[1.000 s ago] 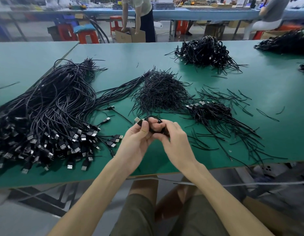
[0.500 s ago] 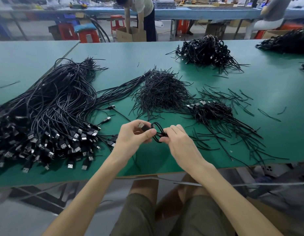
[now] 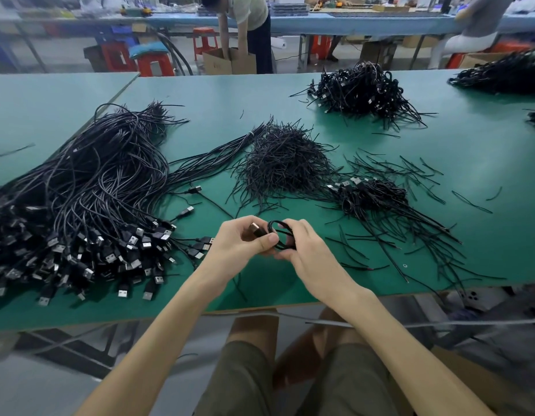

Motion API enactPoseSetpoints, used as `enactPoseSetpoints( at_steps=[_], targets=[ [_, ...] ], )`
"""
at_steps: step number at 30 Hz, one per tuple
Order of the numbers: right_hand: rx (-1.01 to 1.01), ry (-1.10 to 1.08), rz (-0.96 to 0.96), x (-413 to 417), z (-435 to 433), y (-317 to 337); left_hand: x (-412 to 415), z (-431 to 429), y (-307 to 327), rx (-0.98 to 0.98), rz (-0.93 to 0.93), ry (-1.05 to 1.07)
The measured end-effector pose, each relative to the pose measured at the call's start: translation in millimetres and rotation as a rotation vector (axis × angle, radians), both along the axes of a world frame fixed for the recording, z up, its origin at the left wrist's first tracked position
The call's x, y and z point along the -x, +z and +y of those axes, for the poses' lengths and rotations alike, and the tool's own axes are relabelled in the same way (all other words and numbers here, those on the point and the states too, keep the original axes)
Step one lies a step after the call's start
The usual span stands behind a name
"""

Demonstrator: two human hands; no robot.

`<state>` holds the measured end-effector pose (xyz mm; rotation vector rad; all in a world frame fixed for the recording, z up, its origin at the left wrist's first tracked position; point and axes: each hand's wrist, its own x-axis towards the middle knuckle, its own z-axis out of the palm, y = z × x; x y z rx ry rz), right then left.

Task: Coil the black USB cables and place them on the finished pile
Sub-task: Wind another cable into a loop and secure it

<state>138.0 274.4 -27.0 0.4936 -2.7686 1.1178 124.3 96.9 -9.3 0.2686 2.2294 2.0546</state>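
Both hands hold one black USB cable (image 3: pixel 280 235) wound into a small coil above the table's near edge. My left hand (image 3: pixel 245 244) pinches the plug end between thumb and fingers. My right hand (image 3: pixel 305 253) grips the coil's right side. A big heap of uncoiled cables (image 3: pixel 89 205) lies to the left, plugs toward me. A small pile of coiled cables (image 3: pixel 371 196) sits right of my hands. A larger coiled pile (image 3: pixel 362 91) lies farther back.
A mound of thin black ties (image 3: pixel 284 163) lies in the middle of the green table (image 3: pixel 485 157), with loose ties scattered to the right. Another black pile (image 3: pixel 506 76) sits at the far right. A person (image 3: pixel 248 28) bends over a cardboard box behind the table.
The coil has been turned between my hands, and the plug now shows under my left thumb. Both hands stay in nearly the same place.
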Motion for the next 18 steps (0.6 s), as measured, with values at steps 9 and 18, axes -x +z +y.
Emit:
enactPoseSetpoints(
  at_steps=[9, 18],
  targets=[
    [-0.385, 0.069, 0.174, 0.9, 2.4, 5.5, -2.2, -0.3, -2.6, 0.808, 0.358, -0.076],
    [-0.372, 0.084, 0.204, -2.2, 0.1, 13.3, -2.0, 3.2, -0.4, 1.074, 0.289, -0.157]
  ],
)
